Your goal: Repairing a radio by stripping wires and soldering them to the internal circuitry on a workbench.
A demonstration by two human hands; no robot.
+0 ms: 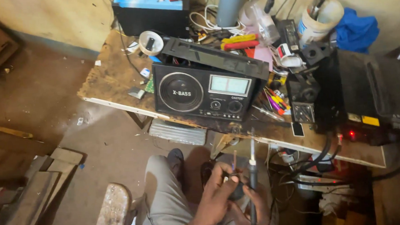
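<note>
- The left hand point(217, 189) is at the bottom middle of the frame, over the person's lap. Its fingers are pinched together on a small thin wire piece point(234, 163) that sticks up.
- The right hand point(255, 205) is just beside it, at the bottom of the frame. Its fingers are wrapped tight around a soldering iron point(252, 169), which points up.
- The tip of the soldering iron is close to the thin wire piece. I cannot tell if they touch.
- Between the two hands there is a small dark part point(237, 190). It is too dark to see what it is.
- Above the hands, in the middle of the frame, a black radio point(203, 91) stands on the desk point(111, 78). It has a round speaker on the left and a light window on the right.
- To the right of the radio lies a bunch of coloured tools point(276, 101).
- At the right side of the frame sits a big black box point(372, 94) with a small red light.
- At the top right there is a white tub point(316, 24) with tools in it, next to a blue cloth point(357, 31).
- Wooden boards point(35, 189) lie on the floor at the lower left.
</note>
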